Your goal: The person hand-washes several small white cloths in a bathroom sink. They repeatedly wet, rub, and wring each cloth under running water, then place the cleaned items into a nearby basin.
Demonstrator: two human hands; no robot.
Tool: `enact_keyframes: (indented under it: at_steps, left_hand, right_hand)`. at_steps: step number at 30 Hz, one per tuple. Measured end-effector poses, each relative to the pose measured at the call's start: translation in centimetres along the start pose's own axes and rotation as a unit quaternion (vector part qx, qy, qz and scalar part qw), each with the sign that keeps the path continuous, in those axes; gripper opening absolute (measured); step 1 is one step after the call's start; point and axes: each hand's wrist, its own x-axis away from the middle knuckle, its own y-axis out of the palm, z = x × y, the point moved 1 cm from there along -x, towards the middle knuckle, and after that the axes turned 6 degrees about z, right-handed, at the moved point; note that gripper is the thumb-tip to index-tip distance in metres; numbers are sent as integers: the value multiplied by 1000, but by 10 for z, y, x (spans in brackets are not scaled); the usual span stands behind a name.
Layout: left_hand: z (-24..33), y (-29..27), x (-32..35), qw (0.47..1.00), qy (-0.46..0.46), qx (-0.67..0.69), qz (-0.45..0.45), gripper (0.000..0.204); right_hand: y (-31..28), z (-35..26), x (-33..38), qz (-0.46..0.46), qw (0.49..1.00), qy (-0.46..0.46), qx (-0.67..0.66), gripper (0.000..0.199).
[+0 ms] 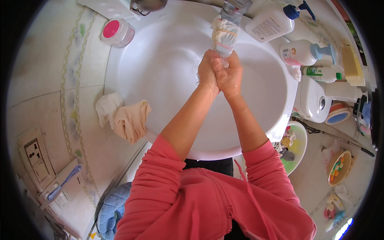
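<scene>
My left hand [208, 71] and my right hand [232, 76] are pressed together over the white washbasin [160, 116]. Their fingers are curled in against each other, so anything between them is hidden. Both wrists look wet. Just above the hands is the end of the tap [226, 16], wrapped in white cloth [224, 34] held on by bands. A clear tube-like piece [224, 49] at its tip almost meets my fingers. Water ripples in the basin beside my left hand.
Pump bottles [269, 28] line the right rim, with a green-capped bottle [322, 74] and a white bin-like container [314, 100]. A pink-lidded jar [117, 33] stands at the far left. Cloths [131, 120] hang on the left rim. A green-rimmed tub [298, 146] sits lower right.
</scene>
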Motion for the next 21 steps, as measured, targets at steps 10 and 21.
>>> enact_keyframes:
  at_steps: [10, 21]
  left_hand:
    - [-2, -9, -12, 976, 54, -209, -24, 21]
    - [39, -84, -9, 998, -8, -67, 7, 31]
  right_hand:
    - [-2, -1, -2, -17, 997, -12, 75, 17]
    - [-50, 26, -1, -134, 931, 327, -97, 37]
